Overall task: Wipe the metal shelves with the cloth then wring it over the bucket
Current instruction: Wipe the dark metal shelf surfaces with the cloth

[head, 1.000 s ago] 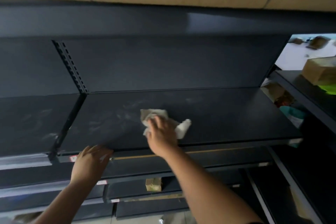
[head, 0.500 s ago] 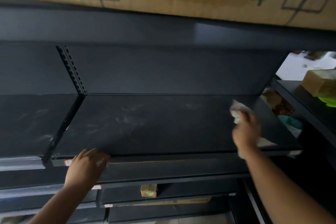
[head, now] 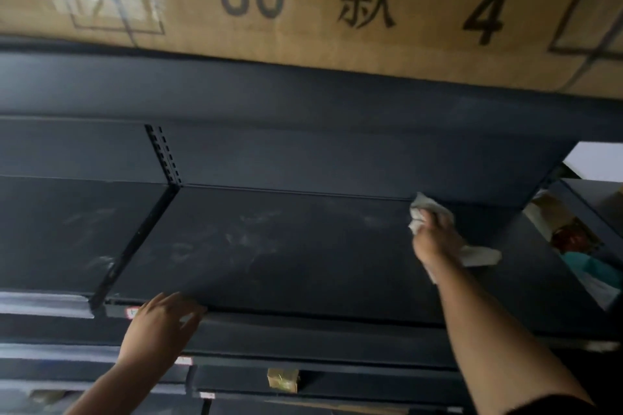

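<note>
A long cardboard box [head: 337, 3] spans the top of the view, printed with "80", a Chinese character and "4" in dark ink, and it sits on the top board of a dark metal shelving unit. Below it the back panel [head: 337, 158] of the unit runs across, broken on the left by a slotted upright [head: 163, 155] with two rows of small holes. The main metal shelf [head: 286, 246] lies under that — a broad dark surface streaked with pale dusty smears around its middle and left. A second shelf section [head: 67, 232] adjoins it on the left, beyond a dark divider rail. Lower shelves [head: 303, 381] step down beneath the front edge, and a small yellowish box [head: 282, 379] stands on one of them. At the right, past the end of the unit, lie some blurred goods that cannot be made out.

The right hand [head: 435, 236] reaches to the far right rear of the main shelf, fingers closed down on a crumpled pale cloth [head: 478, 254] and pressing it flat against the metal; one end of the cloth pokes out ahead of the knuckles near the back panel, the other trails out beside the wrist. The left hand [head: 158, 327] holds nothing — its fingers are spread and rest on the shelf's front lip, just beside a small white label [head: 130, 313]. The two hands are well apart.
</note>
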Motion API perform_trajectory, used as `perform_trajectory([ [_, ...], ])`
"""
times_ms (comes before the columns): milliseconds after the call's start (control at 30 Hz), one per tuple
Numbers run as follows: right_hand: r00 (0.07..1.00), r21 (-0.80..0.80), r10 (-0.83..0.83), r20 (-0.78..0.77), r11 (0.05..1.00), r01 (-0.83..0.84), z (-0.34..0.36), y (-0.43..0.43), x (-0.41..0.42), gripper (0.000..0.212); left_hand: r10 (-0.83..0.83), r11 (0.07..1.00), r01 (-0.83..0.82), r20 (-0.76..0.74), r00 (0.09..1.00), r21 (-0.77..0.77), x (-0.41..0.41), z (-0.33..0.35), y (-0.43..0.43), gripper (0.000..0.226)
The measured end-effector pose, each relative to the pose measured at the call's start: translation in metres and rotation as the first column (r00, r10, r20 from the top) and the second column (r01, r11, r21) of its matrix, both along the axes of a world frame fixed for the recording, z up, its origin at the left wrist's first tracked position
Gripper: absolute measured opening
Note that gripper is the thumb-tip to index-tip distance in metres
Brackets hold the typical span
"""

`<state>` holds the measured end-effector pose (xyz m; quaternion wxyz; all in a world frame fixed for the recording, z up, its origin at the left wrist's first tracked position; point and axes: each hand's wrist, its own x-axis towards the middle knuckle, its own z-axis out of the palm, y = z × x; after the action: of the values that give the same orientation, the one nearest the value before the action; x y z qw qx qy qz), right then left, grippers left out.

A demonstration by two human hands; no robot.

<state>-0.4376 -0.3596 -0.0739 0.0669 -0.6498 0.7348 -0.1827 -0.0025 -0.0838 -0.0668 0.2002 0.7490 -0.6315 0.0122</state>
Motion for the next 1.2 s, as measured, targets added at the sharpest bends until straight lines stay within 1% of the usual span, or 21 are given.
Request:
perform_trajectory([
  [67,0.993,0.002,0.096,0.073,0.995,-0.097,0.006,0.01,0.071,0.041,-0.006,1.0,0.006,0.003,1.0,0.002,0.001,0.0,0.0,0.033],
  [167,0.947,-0.015,0.312,0.07,0.95,-0.312,0.013,0.043,0.171,0.038,-0.005,1.0,0.005,-0.027,1.0,-0.006,0.0,-0.001,0.0,0.031],
  [267,0.831,-0.009,0.548,0.098,0.835,-0.55,0.013,0.078,0.249,0.041,-0.023,0.999,0.023,-0.02,1.0,-0.025,0.002,-0.003,0.001,0.029],
  [300,0.791,0.007,0.61,0.055,0.792,-0.611,0.014,0.088,0.266,0.036,-0.029,0.999,0.028,-0.018,0.999,-0.028,0.003,-0.004,0.001,0.029],
  [333,0.751,0.008,0.658,0.045,0.752,-0.659,0.012,0.092,0.278,0.034,-0.029,0.999,0.029,-0.018,0.999,-0.03,0.004,-0.005,0.001,0.029],
  [400,0.695,0.01,0.711,0.104,0.698,-0.716,0.012,0.095,0.284,0.042,-0.026,0.999,0.026,-0.022,0.999,-0.028,0.005,-0.007,0.002,0.028],
  [467,0.702,-0.041,0.686,0.189,0.72,-0.693,0.007,0.088,0.27,0.045,-0.036,0.999,0.035,-0.01,0.999,-0.028,0.006,-0.008,0.004,0.028],
  [533,0.732,-0.089,0.619,0.285,0.778,-0.622,0.004,0.075,0.239,0.044,-0.051,0.998,0.051,0.007,0.999,-0.023,0.007,-0.009,0.005,0.029],
  [600,0.81,-0.144,0.488,0.325,0.872,-0.467,0.005,0.061,0.191,0.04,-0.055,0.998,0.055,0.0,0.998,-0.017,0.008,-0.01,0.006,0.028],
  [667,0.878,-0.22,0.347,0.329,0.933,-0.286,0.005,0.047,0.129,0.035,-0.06,0.998,0.06,-0.011,0.998,-0.024,0.008,-0.012,0.006,0.028],
  [700,0.915,-0.247,0.266,0.302,0.949,-0.195,0.004,0.038,0.099,0.036,-0.062,0.998,0.062,-0.013,0.998,-0.028,0.007,-0.012,0.006,0.028],
  [733,0.956,-0.251,0.186,0.227,0.959,-0.127,0.003,0.031,0.073,0.039,-0.064,0.997,0.063,-0.012,0.998,-0.033,0.007,-0.011,0.006,0.028],
  [800,0.986,-0.2,0.078,0.145,0.979,-0.048,0.003,0.018,0.037,0.042,-0.069,0.997,0.069,-0.012,0.998,-0.039,0.006,-0.012,0.007,0.029],
  [833,0.989,-0.153,0.051,0.142,0.988,-0.029,0.006,0.013,0.032,0.041,-0.067,0.997,0.066,-0.026,0.997,-0.041,0.006,-0.014,0.007,0.028],
  [900,0.995,-0.07,0.023,0.098,0.997,-0.016,0.008,0.006,0.041,0.044,-0.061,0.997,0.057,-0.075,0.995,-0.057,0.007,-0.017,0.008,0.027],
  [933,0.999,-0.046,0.018,0.037,0.999,-0.017,0.01,0.003,0.052,0.045,-0.071,0.996,0.065,-0.102,0.992,-0.067,0.007,-0.02,0.008,0.028],
  [1033,0.993,0.014,0.113,-0.038,0.994,-0.113,0.011,0.001,0.117,0.049,-0.147,0.988,0.14,-0.113,0.983,-0.066,0.015,-0.021,0.011,0.032],
  [1133,0.972,0.021,0.232,-0.03,0.973,-0.232,0.011,0.016,0.203,0.047,-0.202,0.979,0.199,-0.112,0.973,-0.039,0.034,-0.02,0.015,0.033],
  [1200,0.933,0.008,0.356,0.057,0.934,-0.357,0.012,0.034,0.261,0.04,-0.223,0.975,0.221,-0.104,0.969,-0.024,0.052,-0.021,0.02,0.031],
])
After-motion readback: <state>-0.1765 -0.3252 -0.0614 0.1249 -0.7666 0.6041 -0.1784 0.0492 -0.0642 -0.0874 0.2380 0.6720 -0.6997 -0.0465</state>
